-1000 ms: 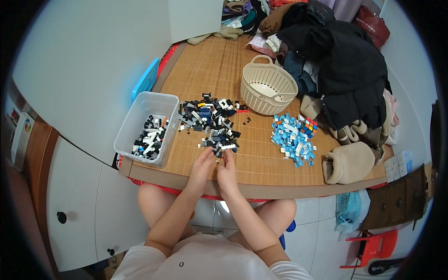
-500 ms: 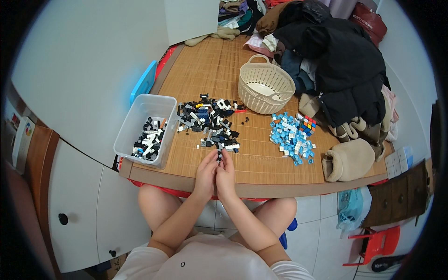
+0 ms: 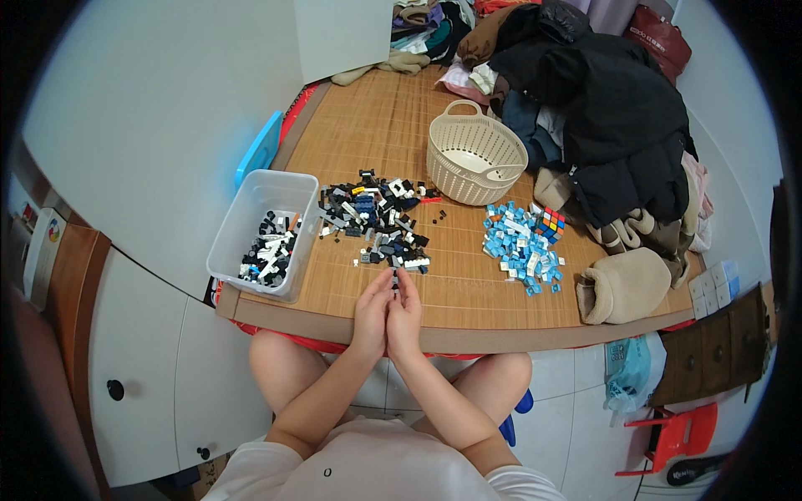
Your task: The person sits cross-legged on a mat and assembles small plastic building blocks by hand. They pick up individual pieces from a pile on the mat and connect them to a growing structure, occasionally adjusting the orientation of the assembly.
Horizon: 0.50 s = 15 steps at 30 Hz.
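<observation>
Close together at the near edge of the mat, my left hand and my right hand grip small dark building bricks between their fingertips. Both hands are closed around the piece, so most of it is hidden. Just beyond my fingers spreads a loose pile of black, white and grey building bricks. To the left, a clear plastic box holds more black and white bricks.
A blue lid leans behind the box. Further right are a beige basket, blue and white tiles, a puzzle cube and a beige fabric item. Clothes are heaped at the far right.
My hands stay in nearly the same place, with the fingers shifting slightly around the bricks. The whole view has moved a little. The piles look unchanged.
</observation>
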Tool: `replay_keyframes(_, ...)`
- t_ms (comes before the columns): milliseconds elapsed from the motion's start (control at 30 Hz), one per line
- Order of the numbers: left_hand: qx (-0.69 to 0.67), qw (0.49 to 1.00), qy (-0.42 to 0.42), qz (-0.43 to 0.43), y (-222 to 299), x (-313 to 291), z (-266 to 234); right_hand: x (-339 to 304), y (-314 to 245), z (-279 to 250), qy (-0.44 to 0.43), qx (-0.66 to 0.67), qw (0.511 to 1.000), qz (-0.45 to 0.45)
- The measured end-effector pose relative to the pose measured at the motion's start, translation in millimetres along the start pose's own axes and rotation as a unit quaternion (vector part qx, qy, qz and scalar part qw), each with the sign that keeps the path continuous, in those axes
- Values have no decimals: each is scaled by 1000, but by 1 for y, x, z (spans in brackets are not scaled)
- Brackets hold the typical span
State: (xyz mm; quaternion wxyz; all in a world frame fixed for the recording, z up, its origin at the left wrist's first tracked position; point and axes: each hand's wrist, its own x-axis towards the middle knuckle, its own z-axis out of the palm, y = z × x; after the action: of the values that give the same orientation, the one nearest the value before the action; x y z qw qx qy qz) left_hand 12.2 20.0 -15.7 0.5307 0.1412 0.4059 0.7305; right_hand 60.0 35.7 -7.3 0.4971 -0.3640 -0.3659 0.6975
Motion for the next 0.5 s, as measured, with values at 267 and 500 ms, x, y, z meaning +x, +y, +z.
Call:
replay_keyframes(267,-9,1000,2,9,7,-10,11,-5,-2,0,-4,50,999,-15)
replay_keyframes(500,-48,999,-7,15,10,-14,12,-9,-6,2,-5,60,998,-27)
